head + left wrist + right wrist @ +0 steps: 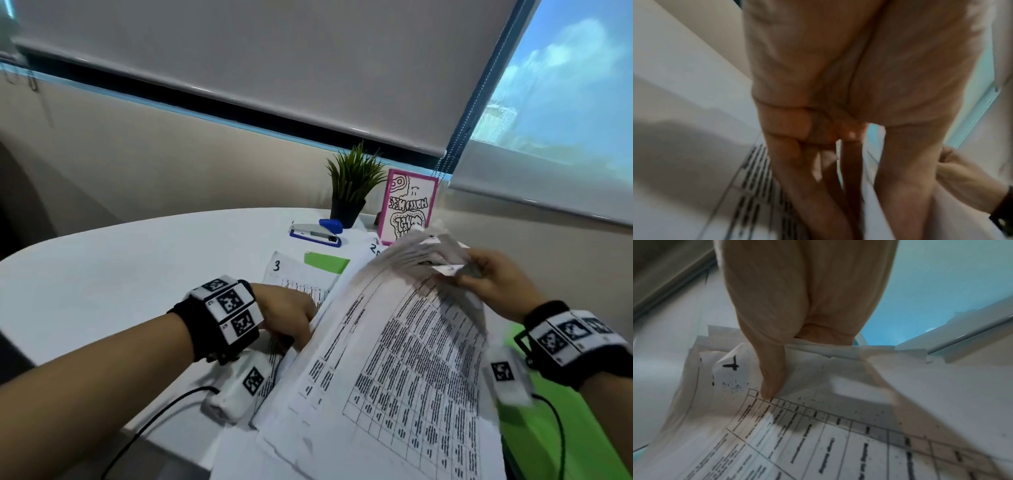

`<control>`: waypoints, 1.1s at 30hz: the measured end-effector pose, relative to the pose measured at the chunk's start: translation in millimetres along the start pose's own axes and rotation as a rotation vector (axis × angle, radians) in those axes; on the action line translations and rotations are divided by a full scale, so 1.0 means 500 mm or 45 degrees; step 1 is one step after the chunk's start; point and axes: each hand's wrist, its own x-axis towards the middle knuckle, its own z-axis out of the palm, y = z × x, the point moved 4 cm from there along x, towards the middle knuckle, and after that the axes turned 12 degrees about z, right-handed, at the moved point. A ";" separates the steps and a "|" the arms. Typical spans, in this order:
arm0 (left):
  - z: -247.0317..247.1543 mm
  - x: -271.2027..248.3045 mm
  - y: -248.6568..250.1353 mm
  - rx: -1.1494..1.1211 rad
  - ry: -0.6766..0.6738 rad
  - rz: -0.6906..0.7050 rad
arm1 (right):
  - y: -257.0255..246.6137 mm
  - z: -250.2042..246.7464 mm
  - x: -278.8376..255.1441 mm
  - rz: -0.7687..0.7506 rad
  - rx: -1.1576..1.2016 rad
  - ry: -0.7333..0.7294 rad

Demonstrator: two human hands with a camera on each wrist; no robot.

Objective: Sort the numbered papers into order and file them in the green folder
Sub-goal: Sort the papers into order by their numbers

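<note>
My right hand (493,281) pinches the far corner of a stack of printed papers (394,342) and lifts it, so the sheets curve up off the white table (102,274). In the right wrist view my thumb (770,386) presses on the top sheet (838,443), beside a bent corner with a handwritten mark (731,365). My left hand (291,322) reaches under the stack's left edge, its fingers (797,178) straight on a printed sheet. A paper numbered 3 (298,274) lies flat beyond it. The green folder (568,438) lies at the lower right, partly under the stack.
A blue and white stapler (317,233), a small potted plant (352,185) and a pink-framed drawing (409,209) stand at the table's far side. A green strip (325,262) shows between papers there. Cables run from both wrist cameras.
</note>
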 end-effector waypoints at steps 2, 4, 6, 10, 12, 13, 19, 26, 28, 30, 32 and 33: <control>-0.010 -0.002 0.009 -0.169 0.077 0.121 | 0.007 0.017 0.018 0.022 -0.037 -0.021; -0.029 0.004 0.008 -0.453 0.262 0.131 | 0.013 0.031 0.033 0.009 -0.096 -0.049; -0.035 0.011 0.002 -0.480 0.331 0.138 | 0.026 0.041 0.050 0.001 -0.161 -0.065; -0.010 0.018 0.003 -0.376 0.021 0.149 | 0.053 0.066 0.092 0.113 -0.332 -0.151; -0.007 0.013 0.008 -0.158 -0.123 0.098 | 0.055 0.088 0.106 0.132 -0.412 -0.206; -0.014 0.009 0.012 -0.035 -0.131 0.089 | 0.053 0.102 0.111 0.129 -0.440 -0.231; -0.139 0.025 -0.022 0.639 0.604 -0.086 | 0.074 0.142 0.114 0.232 -0.543 -0.159; -0.178 0.072 -0.084 0.657 0.694 -0.205 | 0.063 0.141 0.084 0.154 -0.713 -0.165; -0.183 0.076 -0.090 0.658 0.700 -0.233 | 0.054 0.137 0.081 0.073 -0.662 -0.052; -0.185 0.073 -0.094 0.643 0.732 -0.268 | 0.043 0.130 0.082 0.017 -0.590 0.059; -0.190 0.069 -0.092 0.594 0.789 -0.249 | 0.035 0.131 0.083 0.023 -0.577 0.115; -0.191 0.067 -0.087 0.583 0.810 -0.221 | 0.033 0.131 0.082 0.026 -0.589 0.149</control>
